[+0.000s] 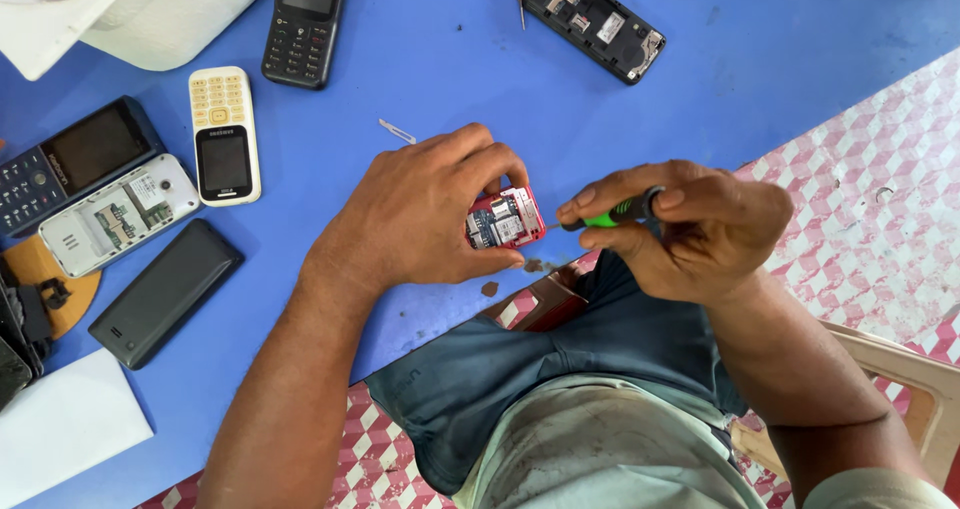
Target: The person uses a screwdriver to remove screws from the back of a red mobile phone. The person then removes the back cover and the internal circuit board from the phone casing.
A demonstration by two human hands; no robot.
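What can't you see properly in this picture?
Head view:
- Red phone: mostly covered by the left hand.
- Screwdriver: its handle is wrapped in the right hand, and its tip is too small to make out.
- Dark phone: cut off by the left edge.

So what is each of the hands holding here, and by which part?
Left hand grips the opened red phone around its edges; right hand holds the screwdriver by its green-black handle.

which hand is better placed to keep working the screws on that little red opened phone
Right, most likely. The right hand already grips the green-handled screwdriver, its tip at the red opened phone. The left hand clamps that phone at the edge of the blue table.
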